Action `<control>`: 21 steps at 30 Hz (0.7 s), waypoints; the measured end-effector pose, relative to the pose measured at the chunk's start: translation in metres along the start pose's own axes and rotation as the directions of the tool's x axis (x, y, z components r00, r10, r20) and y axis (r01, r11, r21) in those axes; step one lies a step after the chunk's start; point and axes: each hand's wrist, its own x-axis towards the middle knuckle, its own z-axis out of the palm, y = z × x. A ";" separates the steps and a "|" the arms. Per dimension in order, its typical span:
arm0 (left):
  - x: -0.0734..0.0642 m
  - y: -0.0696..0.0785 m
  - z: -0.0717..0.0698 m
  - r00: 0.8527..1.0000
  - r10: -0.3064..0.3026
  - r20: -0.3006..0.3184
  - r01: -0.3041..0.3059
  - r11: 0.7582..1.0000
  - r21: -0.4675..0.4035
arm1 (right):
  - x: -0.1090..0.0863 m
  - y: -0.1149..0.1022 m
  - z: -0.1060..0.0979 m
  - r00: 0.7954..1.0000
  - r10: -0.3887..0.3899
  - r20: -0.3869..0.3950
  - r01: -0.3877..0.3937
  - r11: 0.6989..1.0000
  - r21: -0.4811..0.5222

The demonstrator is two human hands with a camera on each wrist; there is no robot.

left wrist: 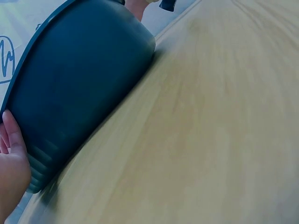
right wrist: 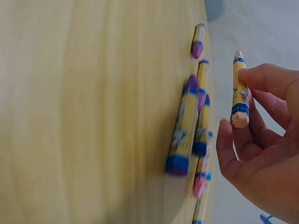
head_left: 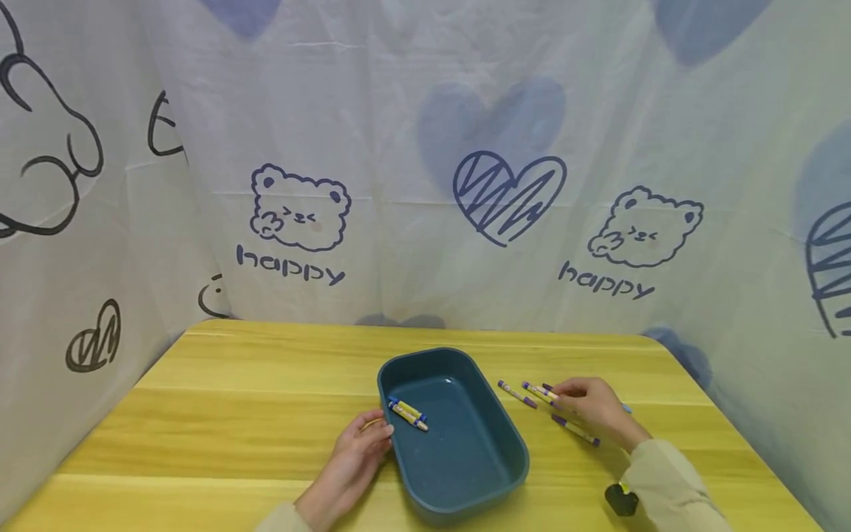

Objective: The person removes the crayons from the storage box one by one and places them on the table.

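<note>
My left hand touches the outer left side of a dark teal bin, its thumb at the rim. In the left wrist view the thumb lies straight against the bin's outer wall. Two yellow-wrapped crayons lie side by side in the bin near its left wall, one with a peach tip. My right hand pinches a peach crayon between thumb and fingers, over the table right of the bin. Close by lie several loose crayons, among them a purple one, a dark blue one and a pink-tipped one.
The bin stands on a yellow wood-grain table. A purple crayon lies just right of the bin, another below the right hand. A small black object shows beside the right sleeve. Printed white cloth hangs behind the table.
</note>
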 end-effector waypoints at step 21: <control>0.000 0.000 0.000 1.000 0.000 -0.002 0.000 1.000 -0.018 | -0.017 0.040 -0.022 1.000 -0.016 0.012 0.017 0.994 -0.109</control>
